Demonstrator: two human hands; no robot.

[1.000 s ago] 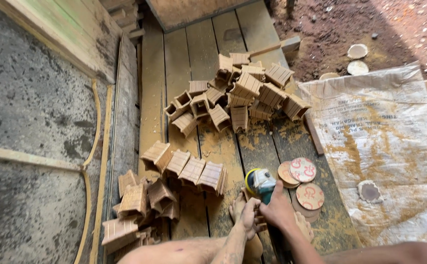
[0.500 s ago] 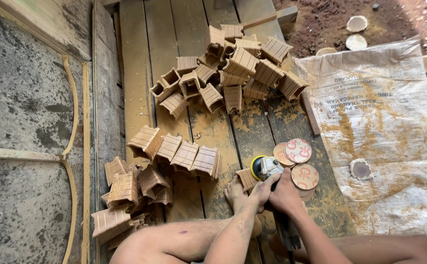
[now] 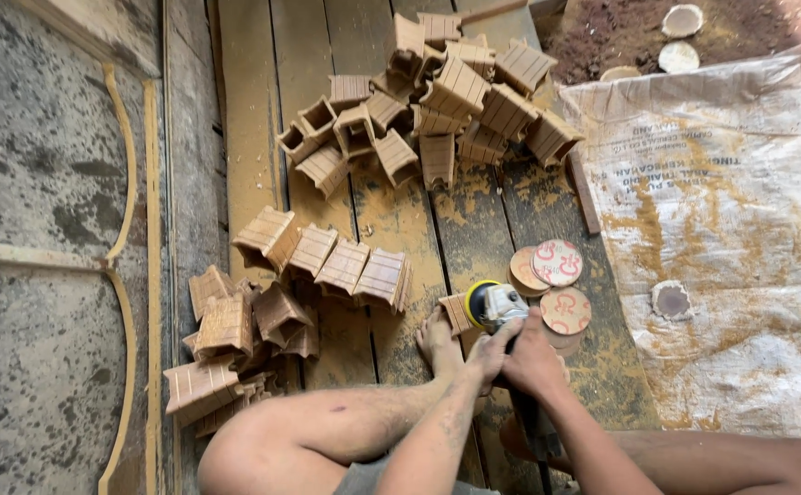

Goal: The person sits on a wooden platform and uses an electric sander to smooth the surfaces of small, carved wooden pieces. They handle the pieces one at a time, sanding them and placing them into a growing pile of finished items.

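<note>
Both hands wrapped tight on the grinder (image 3: pixel 497 307): left hand (image 3: pixel 485 356) near its head, right hand (image 3: pixel 533 362) behind. Pressed onto a small wood block (image 3: pixel 456 313) by a bare foot (image 3: pixel 437 341). Open planks (image 3: pixel 409 229) just ahead; round sanding discs (image 3: pixel 556 263) close on the right.

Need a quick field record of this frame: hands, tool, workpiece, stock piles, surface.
left hand: left hand on the front of the angle grinder
right hand: right hand wrapped round the grinder body behind the head
workpiece: small ridged wooden piece at the grinder head, a bare foot beside it
near pile: ridged wooden pieces, plus a row of four
far pile: heap of like pieces
discs: round sanding discs right of the grinder
surface: dusty wooden planks; woven sack to the right
</note>
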